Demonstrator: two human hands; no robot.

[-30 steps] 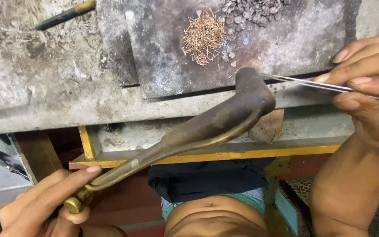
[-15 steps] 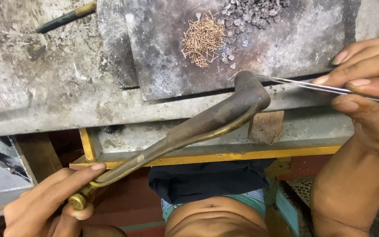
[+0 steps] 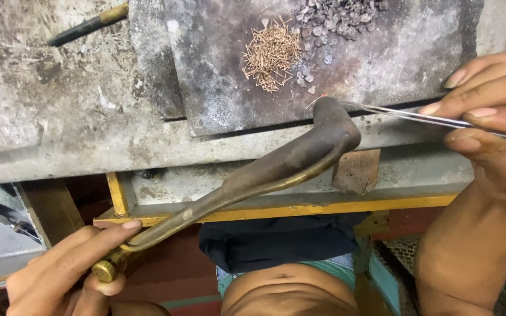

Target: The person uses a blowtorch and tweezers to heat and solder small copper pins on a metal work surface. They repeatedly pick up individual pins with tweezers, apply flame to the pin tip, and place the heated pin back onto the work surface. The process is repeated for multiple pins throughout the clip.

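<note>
At the lower left of the frame the person's left hand (image 3: pixel 65 272) is clenched around the brass-coloured end of a bent metal torch pipe (image 3: pixel 265 175), forefinger stretched along the stem and thumb tucked under the round brass knob at its tip. From there the pipe climbs diagonally toward the middle of the frame, thickening and darkening, then hooks sharply so that its blackened nozzle points at the near edge of a dark slab (image 3: pixel 382 52) lying on the counter (image 3: pixel 60 99).

In the upper left of the frame a small dark tool with a yellowish handle (image 3: pixel 89 24) lies on the stained grey counter, well apart from both hands. Further right, on the slab near the top centre, sits a loose heap of short copper-coloured wire bits (image 3: pixel 270 54), and just beside it to the right a scatter of dark grey pellets (image 3: pixel 335 14) reaches the top edge.

Below the counter a yellow-painted frame rail (image 3: pixel 300 205) runs across the middle, with a worn wooden block (image 3: pixel 356 171) fixed under the lip just behind the pipe's bend – the person's bare midriff and dark shorts show at the bottom centre.

At the right the right hand (image 3: pixel 493 134) pinches a pair of long thin tweezers (image 3: pixel 405 114) between thumb and fingers; the slim steel prongs run leftward across the slab's edge and their tips meet right at the nozzle of the pipe, where a tiny orange speck shows – too small to tell what it is
</note>
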